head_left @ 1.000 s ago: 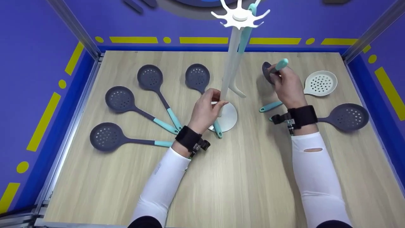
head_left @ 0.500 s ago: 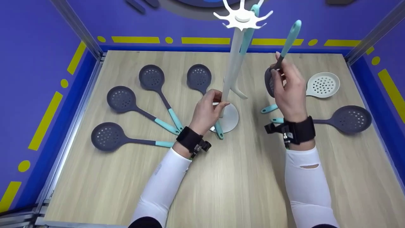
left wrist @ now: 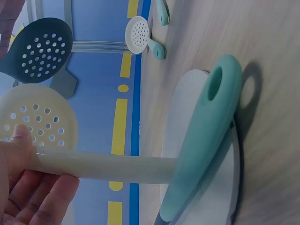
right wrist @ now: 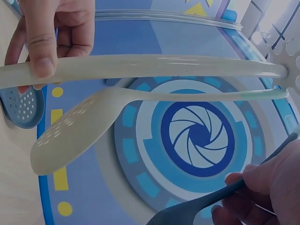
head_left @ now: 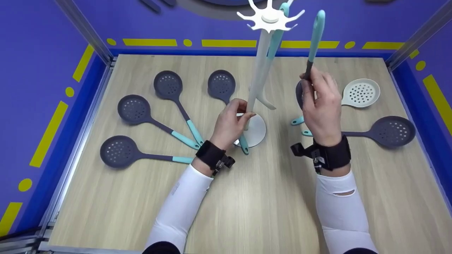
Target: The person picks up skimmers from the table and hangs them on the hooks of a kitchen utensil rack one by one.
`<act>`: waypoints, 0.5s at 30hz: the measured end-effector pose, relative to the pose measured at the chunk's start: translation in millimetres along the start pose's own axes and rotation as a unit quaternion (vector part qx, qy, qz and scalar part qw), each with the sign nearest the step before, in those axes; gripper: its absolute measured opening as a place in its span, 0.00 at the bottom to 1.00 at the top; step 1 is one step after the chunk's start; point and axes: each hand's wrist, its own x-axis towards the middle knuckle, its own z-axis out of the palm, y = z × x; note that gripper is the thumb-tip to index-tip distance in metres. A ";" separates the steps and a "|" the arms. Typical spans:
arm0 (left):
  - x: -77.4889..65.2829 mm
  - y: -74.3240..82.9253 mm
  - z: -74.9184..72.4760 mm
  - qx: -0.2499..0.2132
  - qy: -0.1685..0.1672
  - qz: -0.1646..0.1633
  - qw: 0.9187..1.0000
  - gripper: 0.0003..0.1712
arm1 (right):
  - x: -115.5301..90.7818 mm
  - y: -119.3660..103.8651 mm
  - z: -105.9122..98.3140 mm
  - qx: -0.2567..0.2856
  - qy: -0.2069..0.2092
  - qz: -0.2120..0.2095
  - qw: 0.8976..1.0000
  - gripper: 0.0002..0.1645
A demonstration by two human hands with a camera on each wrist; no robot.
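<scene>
My left hand [head_left: 229, 123] grips the white pole [head_left: 260, 60] of a utensil stand just above its round base [head_left: 259, 134]. A white skimmer with a teal handle [head_left: 275, 44] hangs from the stand's hooked top [head_left: 270, 17]; its perforated bowl [right wrist: 70, 136] shows in the right wrist view. To the right of the pole, my right hand [head_left: 323, 106] pinches a dark grey skimmer [right wrist: 211, 199] by its neck, teal handle [head_left: 317, 31] pointing up. In the head view that skimmer's bowl is mostly hidden behind the fingers; the left wrist view shows its holes [left wrist: 42, 33].
Several dark skimmers [head_left: 120, 151] lie fanned out left of the stand. One more [head_left: 221, 84] lies behind my left hand, its teal handle end [head_left: 244, 144] over the base. At right lie a white skimmer [head_left: 362, 93] and a dark one [head_left: 392, 131].
My right hand has lifted the dark skimmer from near the tabletop and turned its handle upright. My left hand has stayed on the pole.
</scene>
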 end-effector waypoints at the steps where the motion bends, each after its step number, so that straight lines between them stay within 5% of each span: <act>1: 0.2 0.1 -0.2 -0.002 0.000 -0.001 1.000 0.17 | -0.3 -0.7 0.2 -0.001 0.001 -0.002 1.000 0.19; 15: 0.3 -0.4 0.2 0.009 0.005 0.009 1.000 0.18 | -3.0 -7.3 1.8 -0.001 0.025 -0.001 1.000 0.25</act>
